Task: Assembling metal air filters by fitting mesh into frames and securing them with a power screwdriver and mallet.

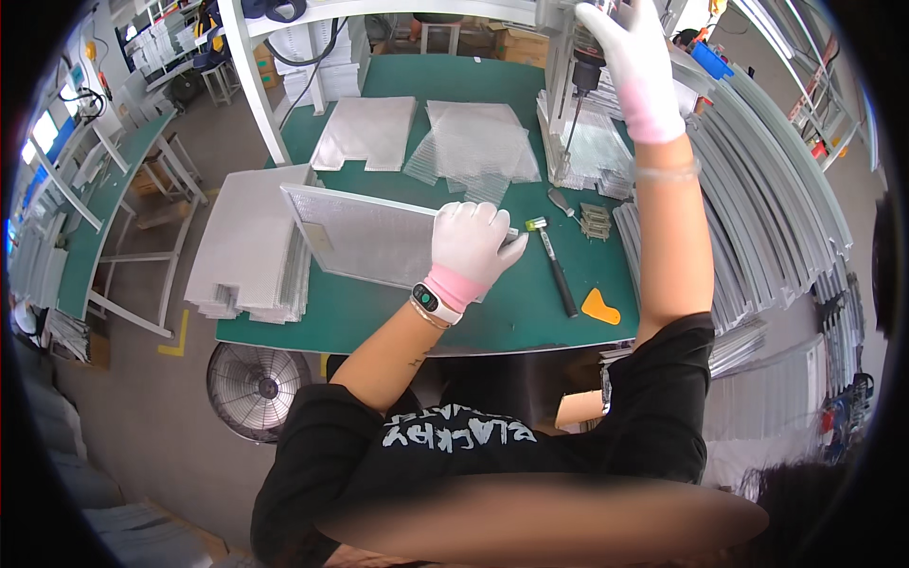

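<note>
A shallow white-framed panel point(365, 232) with a mesh-like face stands tilted on the green worktable. My left hand point(469, 241), white-gloved with a pink cuff, is closed over its top edge near the right end. My right hand point(625, 62), gloved alike, is raised at the upper right around a hanging electric screwdriver point(587, 71); its fingertips run out of view at the top. The screwdriver's long bit points downward. On the table right of the panel lie a hammer point(554, 265), an orange scraper point(600, 307) and a bundle of small metal pieces point(595, 221).
Stacked white panels point(241, 237) sit at the table's left; another panel pile point(365, 133) and mesh sheets point(478, 142) lie farther back. Long grey strips point(776, 180) are stacked on the right. A white post point(254, 80) rises at the back left. A floor fan point(258, 388) stands below the table.
</note>
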Motion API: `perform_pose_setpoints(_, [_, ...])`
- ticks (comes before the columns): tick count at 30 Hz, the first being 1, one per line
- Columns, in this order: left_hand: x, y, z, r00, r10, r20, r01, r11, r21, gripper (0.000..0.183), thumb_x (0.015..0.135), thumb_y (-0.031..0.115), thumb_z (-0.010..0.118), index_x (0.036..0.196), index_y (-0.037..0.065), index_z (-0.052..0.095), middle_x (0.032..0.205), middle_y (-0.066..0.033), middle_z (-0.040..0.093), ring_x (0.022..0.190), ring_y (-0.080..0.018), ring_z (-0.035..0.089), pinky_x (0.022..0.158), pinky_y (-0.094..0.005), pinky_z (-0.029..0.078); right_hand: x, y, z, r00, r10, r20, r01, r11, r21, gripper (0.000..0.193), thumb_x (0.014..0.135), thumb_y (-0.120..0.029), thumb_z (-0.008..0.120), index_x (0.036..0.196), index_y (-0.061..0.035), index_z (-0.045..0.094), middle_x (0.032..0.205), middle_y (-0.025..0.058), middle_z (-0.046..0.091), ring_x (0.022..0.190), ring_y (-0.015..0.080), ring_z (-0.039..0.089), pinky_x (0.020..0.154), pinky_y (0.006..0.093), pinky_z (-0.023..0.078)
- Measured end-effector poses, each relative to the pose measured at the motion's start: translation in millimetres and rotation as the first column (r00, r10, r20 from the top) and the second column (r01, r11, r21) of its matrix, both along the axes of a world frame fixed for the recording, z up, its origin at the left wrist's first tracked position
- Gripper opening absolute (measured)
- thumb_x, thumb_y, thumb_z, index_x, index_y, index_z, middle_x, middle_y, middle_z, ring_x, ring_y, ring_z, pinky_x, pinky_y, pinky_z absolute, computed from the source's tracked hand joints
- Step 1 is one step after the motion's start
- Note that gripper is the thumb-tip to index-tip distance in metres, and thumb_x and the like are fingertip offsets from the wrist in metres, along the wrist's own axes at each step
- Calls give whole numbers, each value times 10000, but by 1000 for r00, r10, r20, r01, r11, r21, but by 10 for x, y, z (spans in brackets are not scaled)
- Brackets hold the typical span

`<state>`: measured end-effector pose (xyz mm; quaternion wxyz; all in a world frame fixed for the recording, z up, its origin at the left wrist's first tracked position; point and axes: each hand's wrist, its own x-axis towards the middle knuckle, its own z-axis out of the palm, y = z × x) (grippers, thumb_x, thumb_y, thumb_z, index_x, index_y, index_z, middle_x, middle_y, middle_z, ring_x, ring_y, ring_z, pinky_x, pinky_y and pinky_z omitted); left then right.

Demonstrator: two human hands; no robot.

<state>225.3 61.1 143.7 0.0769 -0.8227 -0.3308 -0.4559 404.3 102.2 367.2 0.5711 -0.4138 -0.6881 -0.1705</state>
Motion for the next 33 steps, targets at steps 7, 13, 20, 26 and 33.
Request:
perform_pose_setpoints(7, [40, 102, -8, 999, -10, 32, 10, 1000, -4, 309, 728, 324, 758, 613, 108, 568, 620, -67, 539, 636, -274, 586, 640, -420, 438, -56, -47, 49, 321, 613, -722, -879, 477, 14, 228, 928, -176, 648, 1133, -96, 589, 805, 17, 629, 616, 138, 586, 567, 259, 521])
perform_pose_setpoints(13, [71, 161, -36, 994, -57, 90, 59, 998, -23, 285, 728, 316, 750, 621, 113, 580, 610, -65, 539, 617, -279, 578, 619, -429, 427, -483, -277, 227, 127, 586, -800, -774, 563, 290, 113, 955, -170, 636, 1051, -110, 633, 783, 26, 671, 659, 136, 657, 590, 258, 545])
perform_pose_setpoints(20, [71, 81, 48, 999, -22, 47, 24, 999, -40, 234, 721, 295, 748, 658, 122, 604, 623, -67, 560, 606, -280, 579, 608, -425, 421, -393, -290, 95, 197, 606, -771, -836, 514, 191, 113, 968, -189, 644, 1048, -110, 630, 759, 12, 631, 618, 119, 599, 549, 243, 506])
perform_pose_setpoints(26, [60, 15, 98, 989, -77, 125, 91, 990, -105, 174, 721, 278, 742, 709, 134, 644, 617, -72, 563, 588, -278, 570, 592, -423, 417, -545, -412, 113, 96, 606, -790, -766, 552, 330, 151, 970, -187, 640, 1099, -110, 635, 790, 20, 642, 628, 119, 603, 560, 252, 513])
perform_pose_setpoints(33, [47, 55, -27, 996, -20, 87, 15, 998, 57, 261, 717, 289, 742, 622, 122, 566, 566, -61, 508, 543, -283, 541, 573, -427, 398, -515, -430, 38, 268, 568, -778, -795, 587, 154, 153, 976, -204, 630, 1083, -100, 596, 775, 1, 568, 655, 109, 567, 571, 234, 471])
